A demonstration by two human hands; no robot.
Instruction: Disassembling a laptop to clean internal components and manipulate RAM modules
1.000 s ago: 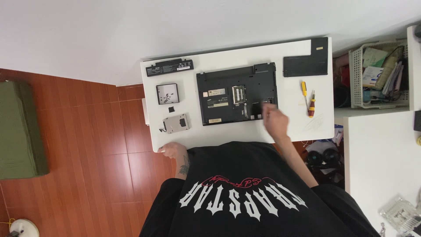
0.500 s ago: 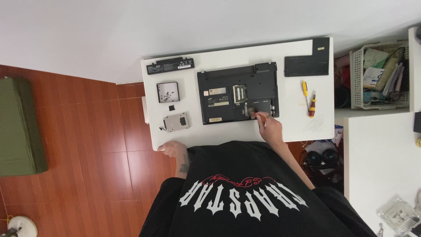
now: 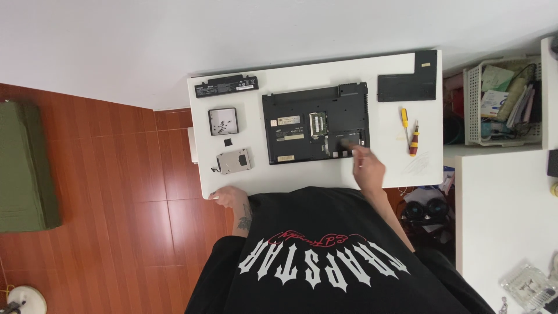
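An opened black laptop (image 3: 315,131) lies bottom-up in the middle of the white worktop (image 3: 279,180), its underside bared so the inner parts can be reached. The right hand (image 3: 368,166) is at the laptop's near right corner, fingers pointed into the open bay; it blurs, so whether it grips anything I cannot tell. The left hand (image 3: 228,196) rests at the worktop's near edge, left of the laptop, seemingly flat and holding nothing, likely as a brace. Removed parts sit clear of the laptop: the battery (image 3: 226,86) beyond its far left corner, a square cover (image 3: 223,121) and a silver drive (image 3: 233,161) to its left, a black panel (image 3: 408,82) and two screwdrivers (image 3: 409,131) to its right, within the right hand's reach.
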